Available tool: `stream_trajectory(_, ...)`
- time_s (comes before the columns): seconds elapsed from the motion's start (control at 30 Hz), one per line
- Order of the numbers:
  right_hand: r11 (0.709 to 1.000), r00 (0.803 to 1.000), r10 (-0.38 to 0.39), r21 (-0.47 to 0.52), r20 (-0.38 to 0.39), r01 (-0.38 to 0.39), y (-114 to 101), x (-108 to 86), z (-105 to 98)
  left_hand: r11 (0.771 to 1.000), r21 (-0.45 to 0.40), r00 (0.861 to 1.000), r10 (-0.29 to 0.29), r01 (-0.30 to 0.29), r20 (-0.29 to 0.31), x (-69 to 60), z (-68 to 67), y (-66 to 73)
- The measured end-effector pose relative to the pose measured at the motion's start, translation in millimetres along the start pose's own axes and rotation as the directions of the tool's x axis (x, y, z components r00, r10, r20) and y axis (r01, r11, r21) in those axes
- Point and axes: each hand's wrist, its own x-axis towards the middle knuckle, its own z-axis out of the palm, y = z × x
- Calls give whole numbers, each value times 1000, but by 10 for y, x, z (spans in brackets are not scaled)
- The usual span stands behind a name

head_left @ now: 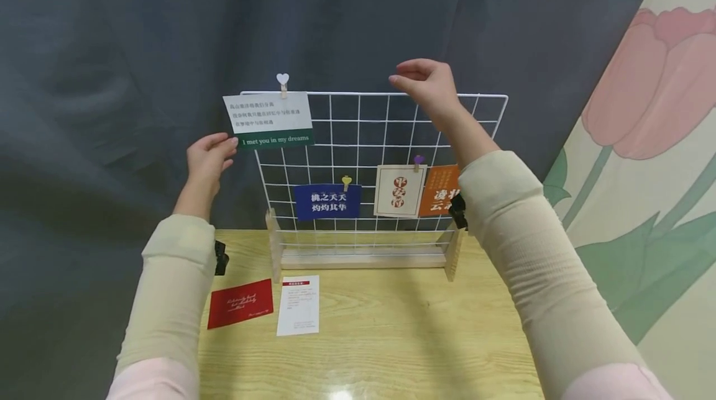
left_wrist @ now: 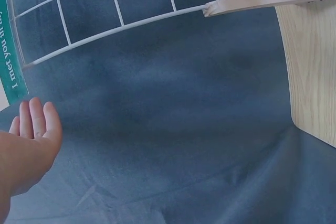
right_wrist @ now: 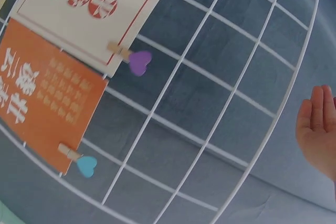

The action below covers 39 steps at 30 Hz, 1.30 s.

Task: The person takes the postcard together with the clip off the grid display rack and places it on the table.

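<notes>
My left hand (head_left: 209, 154) is at the lower left corner of a white and green card (head_left: 271, 115), its fingertips at or very near the edge. In the left wrist view its fingers look fairly straight. A wooden clothespin with a white heart (head_left: 283, 80) holds this card to the top rail of a white wire grid (head_left: 358, 120). My right hand (head_left: 429, 86) hovers by the top rail, right of the middle, fingers loosely bent and holding nothing. In the right wrist view its fingers (right_wrist: 317, 114) lie beyond the grid's edge.
Lower on the grid hang a blue card (head_left: 327, 206), a cream card (head_left: 394, 192) and an orange card (right_wrist: 50, 93), each with a heart clothespin. A red card (head_left: 240, 305) and a white card (head_left: 298, 310) lie on the wooden table (head_left: 391, 338). Behind is a dark curtain (head_left: 140, 46).
</notes>
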Motion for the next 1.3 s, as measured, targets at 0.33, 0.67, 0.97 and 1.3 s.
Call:
stream_trajectory(0.33,999,999,7,-44,40,-5,-126,94,242,1000,-25,1000,11,-11,4,310,1,-222)
stream_trajectory(0.67,996,997,35,-86,74,-29,-235,161,498,999,-5,997,43,-43,-61,386,52,-255)
stream_trajectory(0.97,988,993,91,-130,72,-81,-323,193,698,998,-4,996,65,-66,-67,644,55,-435)
stream_trajectory(1.3,978,990,104,-191,90,-86,-372,204,830,999,-3,994,39,-40,-104,130,248,-9)
